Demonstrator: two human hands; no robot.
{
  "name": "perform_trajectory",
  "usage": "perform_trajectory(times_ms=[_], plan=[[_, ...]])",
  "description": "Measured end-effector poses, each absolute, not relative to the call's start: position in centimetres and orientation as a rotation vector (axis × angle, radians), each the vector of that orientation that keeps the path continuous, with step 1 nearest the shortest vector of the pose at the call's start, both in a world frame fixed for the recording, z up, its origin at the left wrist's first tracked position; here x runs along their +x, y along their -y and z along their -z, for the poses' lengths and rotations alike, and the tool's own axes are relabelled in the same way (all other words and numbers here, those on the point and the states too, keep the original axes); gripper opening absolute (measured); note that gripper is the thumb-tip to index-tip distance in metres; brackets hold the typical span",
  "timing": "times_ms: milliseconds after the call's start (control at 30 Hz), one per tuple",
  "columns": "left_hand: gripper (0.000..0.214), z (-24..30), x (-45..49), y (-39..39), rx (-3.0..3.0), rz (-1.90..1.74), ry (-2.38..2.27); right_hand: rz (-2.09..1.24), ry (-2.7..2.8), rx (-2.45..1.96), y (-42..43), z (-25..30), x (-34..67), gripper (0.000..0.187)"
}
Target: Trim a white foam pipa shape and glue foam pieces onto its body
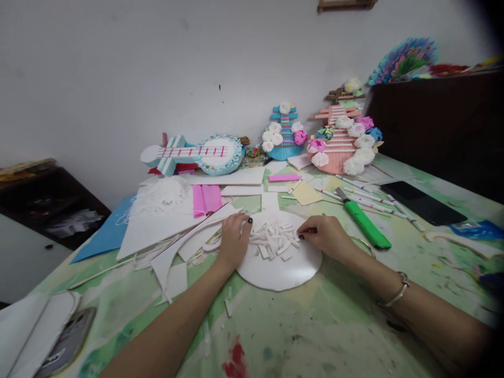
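A white rounded foam board (279,275) with a short neck (270,201) lies flat on the table. Heaped on its middle are several small cut pieces of white foam (274,239). At the board's left edge rests my left hand (235,240), fingers loosely bent and apart, with nothing seen in it; the thumb is beside the heap. My right hand (326,234) is on the right side of the heap, thumb and finger pinched on what looks like a small white foam piece. Part of that piece is hidden by the fingertips.
A green utility knife (366,223), striped sticks (370,199) and a black phone (423,202) lie to the right. Foam offcuts (177,281) and a white sheet (145,231) are at left. Decorated instrument models, one blue (284,149), one pink (334,157), stand behind.
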State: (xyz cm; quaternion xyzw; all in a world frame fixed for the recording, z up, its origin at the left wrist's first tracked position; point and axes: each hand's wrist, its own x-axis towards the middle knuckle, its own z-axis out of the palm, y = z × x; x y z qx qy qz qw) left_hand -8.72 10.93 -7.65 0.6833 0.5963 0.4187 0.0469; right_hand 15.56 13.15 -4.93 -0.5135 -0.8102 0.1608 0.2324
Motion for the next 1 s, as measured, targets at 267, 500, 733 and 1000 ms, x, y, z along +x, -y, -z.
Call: perform_trajectory(times_ms=[267, 500, 733, 1000], plan=[[0.037, 7.5, -8.8, -11.0, 1.893, -1.410, -1.677, -0.466, 2.163, -1.403, -13.2, 5.4, 15.3, 0.026], [0.043, 7.1, -8.7, -10.8, 1.914, -1.367, -1.671, -0.441, 2.163, -1.354, -13.6, 5.8, 15.1, 0.027], [0.044, 7.3, -8.6, -10.8, 1.931, -1.398, -1.635, -0.461, 2.134, -1.337, -14.3, 6.3, 15.1, 0.028], [0.044, 7.2, -8.4, -10.7, 1.892, -1.419, -1.669, -0.402, 2.147, -1.289, -14.0, 6.1, 14.7, 0.028]])
